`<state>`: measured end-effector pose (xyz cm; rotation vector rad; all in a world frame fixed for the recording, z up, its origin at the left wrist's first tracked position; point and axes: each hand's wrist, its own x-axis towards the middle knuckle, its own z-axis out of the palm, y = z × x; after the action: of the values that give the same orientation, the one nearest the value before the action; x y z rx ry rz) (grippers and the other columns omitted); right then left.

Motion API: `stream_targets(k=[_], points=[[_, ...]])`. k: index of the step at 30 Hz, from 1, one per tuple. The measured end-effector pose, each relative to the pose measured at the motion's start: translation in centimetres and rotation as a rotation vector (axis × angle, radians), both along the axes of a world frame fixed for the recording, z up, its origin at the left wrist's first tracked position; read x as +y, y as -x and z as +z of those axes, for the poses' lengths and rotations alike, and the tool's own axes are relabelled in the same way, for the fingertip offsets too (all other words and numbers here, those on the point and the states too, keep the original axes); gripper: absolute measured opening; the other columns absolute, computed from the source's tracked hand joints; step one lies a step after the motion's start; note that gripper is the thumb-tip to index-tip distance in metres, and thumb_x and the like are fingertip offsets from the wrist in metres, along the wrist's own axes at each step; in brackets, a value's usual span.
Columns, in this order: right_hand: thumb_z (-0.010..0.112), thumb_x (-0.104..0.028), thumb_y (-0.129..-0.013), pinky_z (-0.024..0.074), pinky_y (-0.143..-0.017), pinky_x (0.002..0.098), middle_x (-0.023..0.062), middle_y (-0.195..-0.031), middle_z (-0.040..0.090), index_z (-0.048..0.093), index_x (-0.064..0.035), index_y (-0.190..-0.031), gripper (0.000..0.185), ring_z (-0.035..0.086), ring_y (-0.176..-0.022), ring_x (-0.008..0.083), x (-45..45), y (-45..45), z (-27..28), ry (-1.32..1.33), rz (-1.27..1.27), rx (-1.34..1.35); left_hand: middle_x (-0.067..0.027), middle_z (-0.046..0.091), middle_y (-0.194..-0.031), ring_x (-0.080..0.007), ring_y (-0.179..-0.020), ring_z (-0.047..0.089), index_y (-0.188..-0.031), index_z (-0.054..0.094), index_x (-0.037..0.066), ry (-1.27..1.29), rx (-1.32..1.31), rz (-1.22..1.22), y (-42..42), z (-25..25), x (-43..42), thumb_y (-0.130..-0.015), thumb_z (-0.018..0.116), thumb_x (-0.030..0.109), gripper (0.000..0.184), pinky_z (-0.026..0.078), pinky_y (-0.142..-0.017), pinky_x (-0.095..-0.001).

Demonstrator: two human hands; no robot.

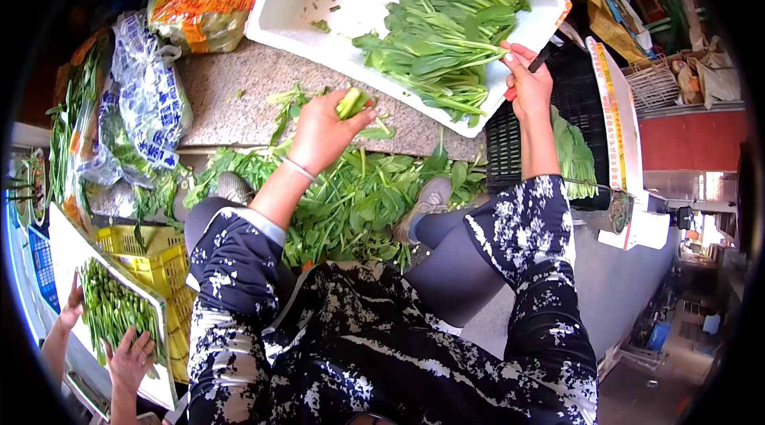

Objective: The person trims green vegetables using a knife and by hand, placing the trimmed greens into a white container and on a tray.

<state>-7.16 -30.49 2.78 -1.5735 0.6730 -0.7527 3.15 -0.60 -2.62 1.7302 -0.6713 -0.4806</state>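
My left hand (323, 129) is closed round a small bunch of pale green stems (351, 104), over the edge of the stone ledge (231, 90). My right hand (527, 84) pinches the stem end of a leafy green stalk (454, 54) above the white foam box (390, 86). A dark-handled tool (539, 62) is also in my right hand; its working end cannot be made out. Leafy greens (454, 3) are piled in the right part of the box, stems toward me. Small leaf scraps lie in its left part.
Loose greens (358, 202) cover the ground between my shoes. Plastic bags of vegetables (151, 98) stand at the left. A black crate (586, 90) is at the right. At lower left, another person's hands (130, 357) touch greens in a white box (163, 381) beside yellow crates (151, 258).
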Motion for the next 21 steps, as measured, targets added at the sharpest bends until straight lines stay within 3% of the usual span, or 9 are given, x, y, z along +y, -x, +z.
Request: stream_targets(k=[2,3,5,8,13,15,17,18,21], points=[[0.059,0.001,-0.078,0.0344,-0.042,0.0176,0.0116,-0.102,0.062,0.055,0.0022,-0.095,0.017,0.047,-0.051,0.005,4.1,0.2,1.4,0.089,0.115,0.103,-0.0124,0.064,-0.076,-0.0252,-0.068,0.062,-0.087,0.066,0.008,-0.029,-0.076,0.001,0.0,-0.4,-0.2,-0.071,0.07,0.024,0.023,0.049,-0.064,-0.0325],[0.06,0.001,-0.077,0.0414,-0.051,0.0179,0.01,-0.1,0.063,0.056,0.0013,-0.094,0.017,0.055,-0.066,0.0072,6.3,0.3,1.9,0.097,0.127,0.177,-0.013,0.063,-0.077,-0.0279,-0.069,0.061,-0.086,0.066,0.008,-0.043,-0.109,0.001,0.1,-0.1,-0.2,-0.07,0.07,0.025,0.024,0.049,-0.065,-0.0343],[0.06,0.002,-0.077,0.0449,-0.064,0.021,0.0093,-0.099,0.063,0.056,0.0015,-0.094,0.018,0.058,-0.077,0.0108,9.5,0.3,1.3,0.105,0.225,0.187,-0.0065,0.062,-0.076,-0.0156,-0.067,0.059,-0.089,0.067,0.01,-0.046,-0.298,0.042,0.5,0.4,-0.2,-0.071,0.07,0.019,0.02,0.047,-0.062,-0.0274],[0.061,0.003,-0.076,0.0474,-0.08,0.0263,0.0093,-0.096,0.063,0.056,0.0022,-0.094,0.019,0.059,-0.088,0.0154,13.2,0.2,0.7,0.034,0.352,0.209,-0.0065,0.061,-0.079,-0.0179,-0.068,0.059,-0.089,0.067,0.01,0.072,-0.34,0.012,0.7,0.3,-0.6,-0.066,0.075,0.02,0.026,0.047,-0.065,-0.0285],[0.062,0.001,-0.076,0.0476,-0.079,0.0263,0.0109,-0.094,0.063,0.056,0.0023,-0.096,0.021,0.059,-0.087,0.0162,14.8,-0.2,0.0,-0.06,0.439,0.175,-0.0059,0.062,-0.077,-0.0149,-0.067,0.059,-0.089,0.066,0.007,0.034,-0.39,-0.001,0.9,-0.3,-0.4,-0.064,0.076,0.019,0.029,0.048,-0.065,-0.027],[0.062,-0.003,-0.078,0.0478,-0.077,0.0253,0.0105,-0.091,0.063,0.056,0.0029,-0.099,0.022,0.059,-0.084,0.0152,14.8,-0.2,-0.2,-0.095,0.445,0.155,-0.0138,0.061,-0.072,-0.0247,-0.064,0.06,-0.085,0.065,0.005,0.028,-0.089,-0.015,0.9,-0.4,-0.2,-0.064,0.074,0.026,0.031,0.048,-0.062,-0.0323],[0.057,-0.017,-0.086,0.0452,-0.067,0.0209,0.0076,-0.085,0.061,0.054,0.0036,-0.106,0.029,0.055,-0.074,0.01,14.8,-0.4,-0.2,-0.02,0.381,0.256,-0.0146,0.062,-0.071,-0.0234,-0.06,0.06,-0.085,0.064,0.003,0.085,-0.037,-0.011,0.6,-1.0,-0.2,-0.064,0.072,0.026,0.032,0.048,-0.06,-0.0311],[0.049,-0.031,-0.09,0.0393,-0.058,0.0185,0.004,-0.077,0.057,0.053,0.0022,-0.113,0.041,0.046,-0.064,0.0068,14.5,0.0,-0.4,0.037,0.44,0.308,-0.0143,0.062,-0.071,-0.0229,-0.06,0.06,-0.085,0.064,0.003,0.061,-0.019,-0.003,0.6,-1.0,-0.1,-0.064,0.072,0.027,0.033,0.048,-0.06,-0.0315],[0.048,-0.036,-0.09,0.0355,-0.054,0.0181,0.0011,-0.073,0.053,0.052,-0.0007,-0.116,0.044,0.041,-0.059,0.0054,14.7,0.4,-1.9,-0.118,0.633,0.241,-0.0141,0.063,-0.071,-0.0221,-0.061,0.061,-0.087,0.065,0.004,-0.013,-0.05,0.0,0.2,-0.8,0.1,-0.064,0.071,0.029,0.034,0.049,-0.061,-0.032]])
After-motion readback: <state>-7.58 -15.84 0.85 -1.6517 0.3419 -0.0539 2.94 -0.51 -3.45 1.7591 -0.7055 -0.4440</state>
